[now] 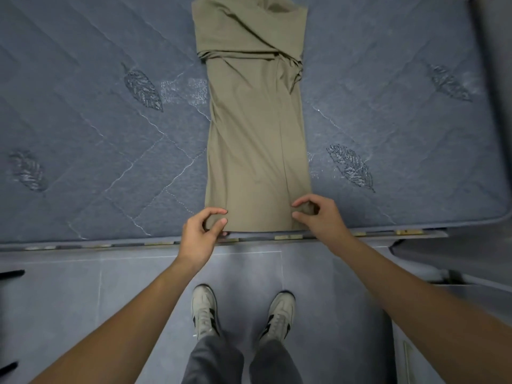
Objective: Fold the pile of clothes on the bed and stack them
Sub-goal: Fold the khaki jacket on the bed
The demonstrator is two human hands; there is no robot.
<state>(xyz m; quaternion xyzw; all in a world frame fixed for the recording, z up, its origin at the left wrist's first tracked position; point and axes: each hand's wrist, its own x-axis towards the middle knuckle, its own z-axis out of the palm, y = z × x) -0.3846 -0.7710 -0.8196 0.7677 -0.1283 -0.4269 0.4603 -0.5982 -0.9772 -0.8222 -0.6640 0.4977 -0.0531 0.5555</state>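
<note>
An olive-green garment (pixel 255 128) lies on the bed as a long narrow strip, its sides folded inward, running from the near mattress edge toward the top of the frame. My left hand (pixel 202 231) pinches the near left corner of the strip between thumb and curled fingers. My right hand (pixel 315 214) pinches the near right corner the same way. Both corners sit right at the mattress edge. The far end of the garment is bunched and runs out of view.
The grey-blue quilted mattress (pixel 97 134) with stitched leaf patterns spreads to both sides of the garment. Its near edge and the bed frame (pixel 138 243) run across the view. Below are a tiled floor (pixel 110 286) and my two shoes.
</note>
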